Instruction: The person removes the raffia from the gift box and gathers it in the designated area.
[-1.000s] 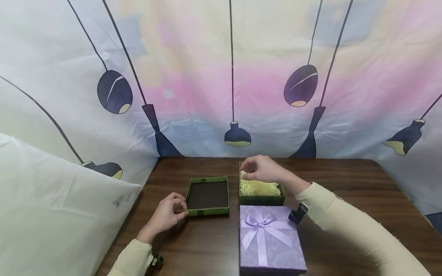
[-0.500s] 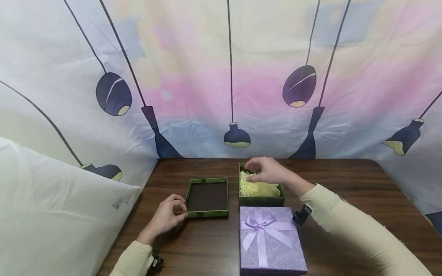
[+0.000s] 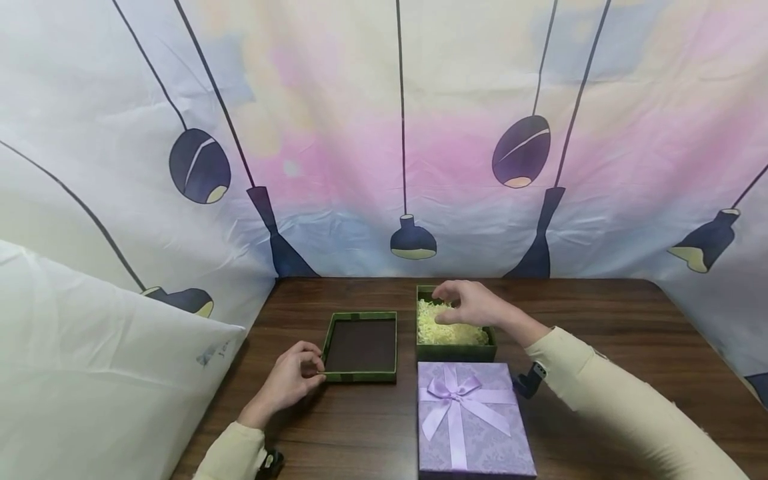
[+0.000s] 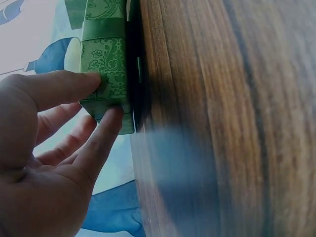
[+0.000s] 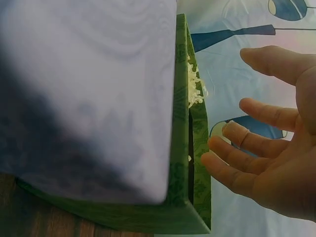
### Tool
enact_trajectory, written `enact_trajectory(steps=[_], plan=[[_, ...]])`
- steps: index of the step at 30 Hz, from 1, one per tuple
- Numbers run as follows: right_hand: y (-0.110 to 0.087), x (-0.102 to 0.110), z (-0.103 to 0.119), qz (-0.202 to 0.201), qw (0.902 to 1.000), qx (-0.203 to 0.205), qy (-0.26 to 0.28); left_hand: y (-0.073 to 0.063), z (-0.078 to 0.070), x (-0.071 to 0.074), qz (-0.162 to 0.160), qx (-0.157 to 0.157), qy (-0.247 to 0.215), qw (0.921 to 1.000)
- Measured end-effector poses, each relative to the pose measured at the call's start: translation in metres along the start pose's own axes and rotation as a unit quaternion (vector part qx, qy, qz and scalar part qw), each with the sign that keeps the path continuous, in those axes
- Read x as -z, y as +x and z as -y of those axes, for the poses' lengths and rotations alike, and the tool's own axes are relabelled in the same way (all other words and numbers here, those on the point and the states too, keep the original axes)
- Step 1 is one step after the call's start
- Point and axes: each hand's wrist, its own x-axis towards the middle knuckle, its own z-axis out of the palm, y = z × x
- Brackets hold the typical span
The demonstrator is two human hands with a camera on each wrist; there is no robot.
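Observation:
At the left, my left hand (image 3: 290,375) pinches the near left corner of a shallow green box lid (image 3: 366,376), which lies with its dark inside facing up. The left wrist view shows thumb and fingertips against the lid's patterned green side (image 4: 104,61). My right hand (image 3: 474,305) hovers over a green box (image 3: 456,352) filled with pale yellow shredded paper (image 3: 447,327). Its fingers are loosely bent, apart from each other, with nothing between them. In the right wrist view, the right hand (image 5: 276,143) is above the box's green wall (image 5: 182,123); some shreds show over the edge.
A purple gift box (image 3: 474,427) with a ribbon bow stands directly in front of the green box, below my right forearm. A white pillow-like bag (image 3: 108,360) lies at the left of the wooden table (image 3: 360,433). A cloth printed with lamps (image 3: 360,133) hangs behind.
My right hand has shifted slightly right over the green box, showing more of the shredded paper. My left hand stays at the lid's corner.

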Motion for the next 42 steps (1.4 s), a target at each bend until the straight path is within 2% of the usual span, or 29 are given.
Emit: enact_trajectory(steps=[7, 13, 17, 24, 28, 33, 38, 42], plan=[[0.0, -0.004, -0.005, 0.004, 0.9999, -0.009, 0.005, -0.001, 0.003, 0.001, -0.002, -0.019, 0.004, 0.9998], [0.0, -0.006, -0.01, 0.003, 1.0, -0.006, 0.006, 0.005, -0.002, 0.005, -0.013, -0.03, 0.008, 0.9994], [0.002, -0.005, -0.013, 0.008, 1.0, -0.001, 0.005, 0.014, -0.012, 0.008, -0.014, -0.043, 0.011, 0.9989], [0.005, -0.004, -0.017, 0.029, 0.9995, 0.002, -0.008, 0.033, -0.034, 0.004, 0.019, -0.072, 0.006, 0.9972], [0.005, -0.004, -0.019, 0.037, 0.9988, 0.012, -0.029, 0.045, -0.046, -0.001, 0.029, -0.093, 0.008, 0.9952], [0.006, -0.003, -0.021, 0.045, 0.9976, 0.029, -0.043, 0.06, -0.059, -0.008, 0.049, -0.105, -0.004, 0.9932], [0.007, -0.002, -0.021, 0.074, 0.9962, 0.03, -0.036, 0.072, -0.07, -0.016, 0.068, -0.124, -0.01, 0.9898], [0.009, -0.002, -0.022, 0.095, 0.9929, 0.048, -0.054, 0.081, -0.076, -0.022, 0.078, -0.139, -0.021, 0.9869]])
